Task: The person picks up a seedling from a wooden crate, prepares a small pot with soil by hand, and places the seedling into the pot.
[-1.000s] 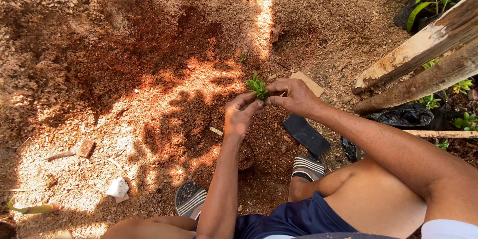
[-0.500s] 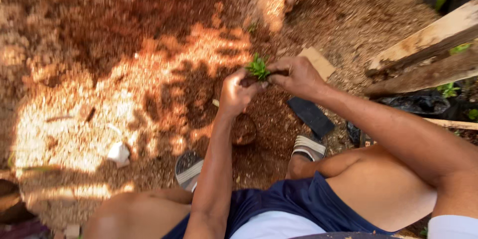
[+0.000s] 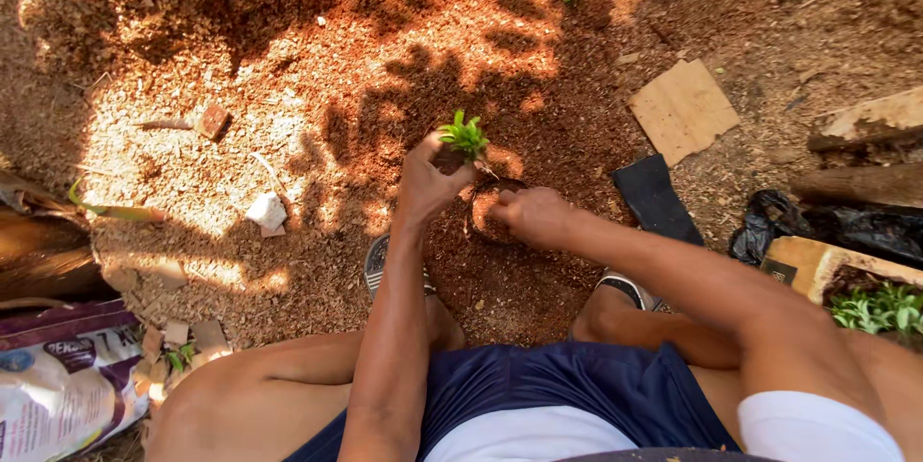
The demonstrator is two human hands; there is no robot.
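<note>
My left hand (image 3: 428,181) is closed around the stem of a small green seedling (image 3: 465,135), holding it upright above a small dark pot or planting bag (image 3: 486,204) on the ground. My right hand (image 3: 534,216) rests on the right rim of that pot, fingers curled against the brown soil; whether it grips anything I cannot tell. Both arms reach forward from my lap as I sit with my knees apart over reddish sawdust-like soil.
A flat cardboard piece (image 3: 685,108) and a black sandal-like object (image 3: 656,199) lie to the right. A black plastic bag (image 3: 829,228), wooden planks (image 3: 870,121) and more green seedlings (image 3: 880,308) sit far right. A printed sack (image 3: 58,385) lies at lower left.
The view has tilted down and closer. My right hand has left the seedling and dropped to the pot's rim, while my left hand still holds the seedling.
</note>
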